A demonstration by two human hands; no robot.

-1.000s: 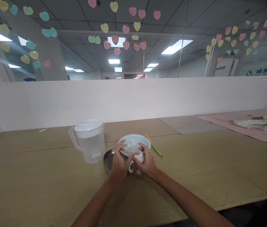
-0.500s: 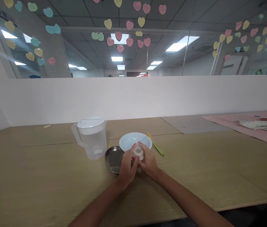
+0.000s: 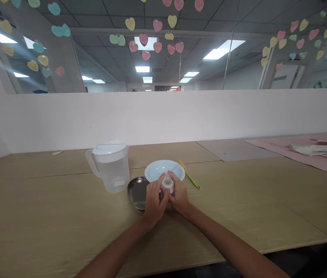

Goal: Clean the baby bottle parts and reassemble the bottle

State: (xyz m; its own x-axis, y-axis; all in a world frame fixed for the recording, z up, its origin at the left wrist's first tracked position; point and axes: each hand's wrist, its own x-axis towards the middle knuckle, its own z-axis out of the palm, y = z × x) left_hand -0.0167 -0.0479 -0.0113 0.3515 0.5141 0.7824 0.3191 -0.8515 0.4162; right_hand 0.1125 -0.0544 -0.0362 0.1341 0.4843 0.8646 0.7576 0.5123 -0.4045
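Note:
Between both hands is a baby bottle [image 3: 168, 183], its clear teat and white collar facing up; its lower part is mostly hidden by the fingers. From the left side, my left hand [image 3: 154, 197] grips it with the thumb at the front. My right hand [image 3: 180, 195] closes round it from the other side. Just behind the hands lies a pale blue bowl [image 3: 154, 168]. A round metal pan [image 3: 136, 192] sits left of my left hand, which covers its right edge. A brush with a yellow head and green handle [image 3: 192, 180] rests right of the bowl.
A lidded translucent pitcher [image 3: 112, 170] stands behind the pan on the wooden table [image 3: 65, 216]. At the far right, a pink cloth [image 3: 296, 153] has white bundled material [image 3: 321, 150] on it. A white wall [image 3: 163, 116] rises behind the table.
The view has shifted slightly. Both hands stay closed round the baby bottle, their grip nearly the same; the other things on the table keep their places.

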